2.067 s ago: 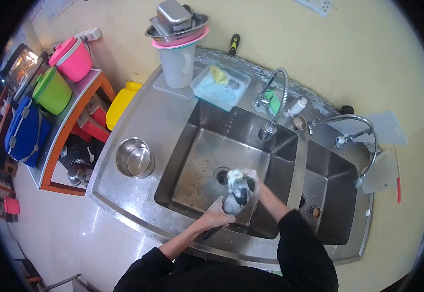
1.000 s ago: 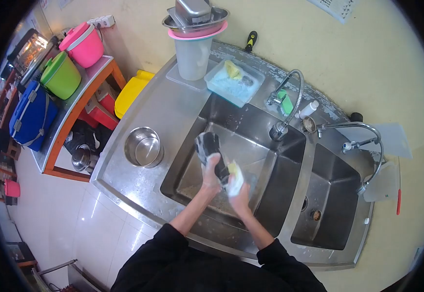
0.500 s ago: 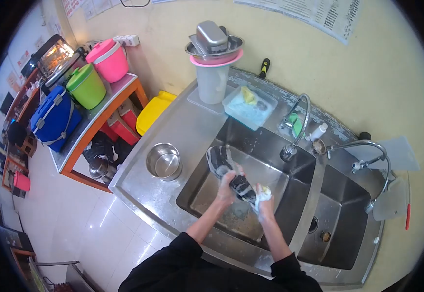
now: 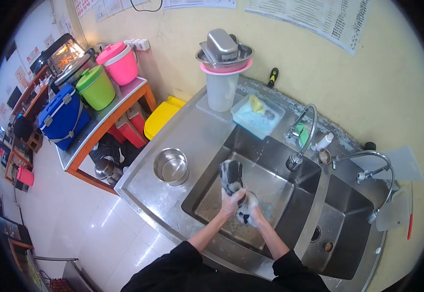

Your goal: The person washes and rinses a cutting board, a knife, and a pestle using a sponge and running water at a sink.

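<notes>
My left hand [image 4: 231, 202] is closed round the middle of a long black object streaked with white suds [image 4: 231, 175], whose exact kind I cannot make out. It is tilted over the large sink basin [image 4: 275, 187], its far end pointing toward the back wall. My right hand [image 4: 254, 210], covered in foam, is closed at the lower end of the black object. White lather and dark patches show beside its fingers; what lies inside that grip is hidden.
A steel bowl [image 4: 171, 166] stands left of the basin. Behind are a tray of suds with a yellow sponge [image 4: 255, 119] and a tall container [image 4: 220, 92] stacked with metalware. The near faucet [image 4: 294, 160] overhangs the basin. A smaller basin [image 4: 346, 209] lies right.
The black object has swung from a slant to nearly upright in view, its far end moving right. My right hand has come in closer to my left. The whole view has shifted slightly.
</notes>
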Action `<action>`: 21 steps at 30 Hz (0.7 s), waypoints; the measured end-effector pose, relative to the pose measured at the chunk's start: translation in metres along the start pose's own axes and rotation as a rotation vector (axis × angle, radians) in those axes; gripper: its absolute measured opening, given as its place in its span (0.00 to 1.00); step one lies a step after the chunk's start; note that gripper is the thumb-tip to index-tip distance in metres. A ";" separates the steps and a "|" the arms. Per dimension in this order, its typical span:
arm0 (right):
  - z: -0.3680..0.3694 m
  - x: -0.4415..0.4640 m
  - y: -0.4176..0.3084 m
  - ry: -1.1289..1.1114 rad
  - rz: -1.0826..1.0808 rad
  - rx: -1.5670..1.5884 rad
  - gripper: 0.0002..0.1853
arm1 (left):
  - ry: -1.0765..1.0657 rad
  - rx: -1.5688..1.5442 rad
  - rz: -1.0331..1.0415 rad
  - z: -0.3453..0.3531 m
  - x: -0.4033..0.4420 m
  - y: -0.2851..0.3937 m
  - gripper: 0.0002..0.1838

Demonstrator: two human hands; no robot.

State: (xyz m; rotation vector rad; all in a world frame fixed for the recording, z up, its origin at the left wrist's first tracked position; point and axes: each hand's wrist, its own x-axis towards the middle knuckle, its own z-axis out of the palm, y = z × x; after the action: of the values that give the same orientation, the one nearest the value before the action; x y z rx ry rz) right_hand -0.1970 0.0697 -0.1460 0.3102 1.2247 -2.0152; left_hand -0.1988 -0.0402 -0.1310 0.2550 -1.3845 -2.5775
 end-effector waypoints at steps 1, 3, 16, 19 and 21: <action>-0.007 0.003 0.000 -0.082 0.069 0.020 0.24 | -0.024 0.001 -0.003 0.000 0.000 0.001 0.10; -0.024 0.007 0.014 -0.242 0.226 0.058 0.26 | -0.057 0.002 -0.020 0.001 -0.005 0.008 0.11; -0.042 0.064 0.041 0.680 -0.511 -1.011 0.13 | -0.067 0.435 0.143 0.005 -0.021 0.029 0.19; -0.026 0.105 -0.045 0.703 -1.205 -0.828 0.17 | -0.076 0.487 0.141 -0.003 -0.015 0.031 0.24; 0.023 0.095 -0.128 0.753 -1.129 -0.700 0.25 | -0.039 0.479 0.132 -0.008 -0.019 0.029 0.26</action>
State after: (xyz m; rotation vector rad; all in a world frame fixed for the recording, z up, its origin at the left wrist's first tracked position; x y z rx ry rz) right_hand -0.3487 0.0398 -0.1015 -0.0249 2.9693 -2.1448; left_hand -0.1756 -0.0570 -0.1101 0.1766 -1.9472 -2.1252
